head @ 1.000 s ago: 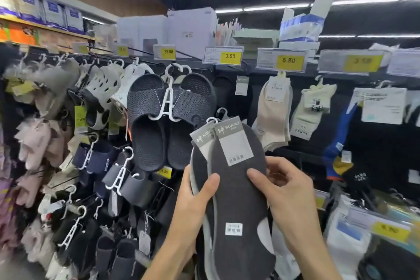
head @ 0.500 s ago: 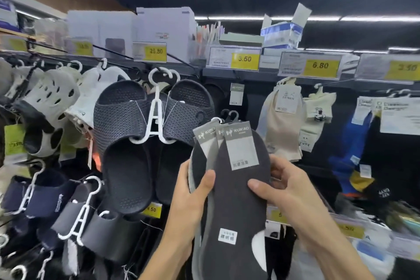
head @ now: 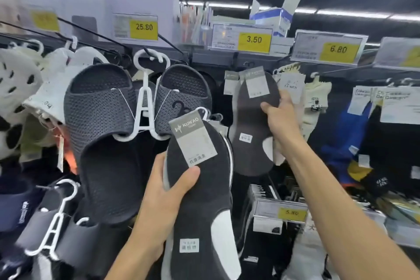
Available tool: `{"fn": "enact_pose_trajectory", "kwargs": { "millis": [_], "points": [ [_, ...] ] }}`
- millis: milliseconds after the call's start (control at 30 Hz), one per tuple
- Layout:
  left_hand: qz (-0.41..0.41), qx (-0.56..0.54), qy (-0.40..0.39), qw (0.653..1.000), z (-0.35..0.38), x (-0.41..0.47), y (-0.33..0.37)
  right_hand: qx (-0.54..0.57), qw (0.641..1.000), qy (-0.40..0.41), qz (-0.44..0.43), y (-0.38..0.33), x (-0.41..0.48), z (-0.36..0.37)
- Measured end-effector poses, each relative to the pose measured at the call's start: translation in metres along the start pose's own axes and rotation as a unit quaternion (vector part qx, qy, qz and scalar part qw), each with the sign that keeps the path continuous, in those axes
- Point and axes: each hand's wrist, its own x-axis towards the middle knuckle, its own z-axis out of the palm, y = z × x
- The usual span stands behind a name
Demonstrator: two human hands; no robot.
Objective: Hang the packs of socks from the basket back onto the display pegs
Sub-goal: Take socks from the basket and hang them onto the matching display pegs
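Note:
My left hand (head: 163,207) grips a bundle of dark grey sock packs (head: 204,207) with grey "KUNAO" cards and small hooks at the top, held low in front of the shelf. My right hand (head: 280,120) holds one dark sock pack (head: 252,120) raised against the display, its card just under the peg (head: 236,57) below the 3.50 price tag (head: 254,40). Whether its hook sits on the peg is hidden. No basket is in view.
Dark grey slippers (head: 100,120) on a white hanger hang left of the socks, with white clogs (head: 20,88) further left. Beige socks (head: 316,95) under the 6.80 tag and blue socks (head: 350,143) hang to the right. A 5.80 tag (head: 293,212) sticks out below.
My right hand has taken one sock pack off the bundle and lifted it up and right to the peg under the 3.50 tag. My left hand keeps the remaining packs.

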Motion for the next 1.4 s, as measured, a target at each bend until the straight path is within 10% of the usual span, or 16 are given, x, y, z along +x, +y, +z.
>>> {"fn": "enact_pose_trajectory", "kwargs": {
  "millis": [667, 867, 1167, 1400],
  "points": [
    [0.001, 0.029, -0.027, 0.999, 0.012, 0.015, -0.011, -0.199, 0.976, -0.084, 0.003, 0.027, 0.042, 0.047],
    [0.014, 0.034, -0.035, 0.999, 0.014, 0.018, -0.017, -0.050, 0.984, -0.041, -0.163, -0.015, -0.112, 0.010],
    [0.043, 0.015, -0.134, 0.990, 0.007, 0.028, -0.028, 0.075, 0.992, -0.096, -0.021, 0.011, -0.133, -0.006],
    [0.004, 0.035, -0.054, 0.998, 0.025, 0.015, -0.029, 0.088, 0.988, -0.127, 0.003, 0.017, -0.136, -0.016]
  ]
}}
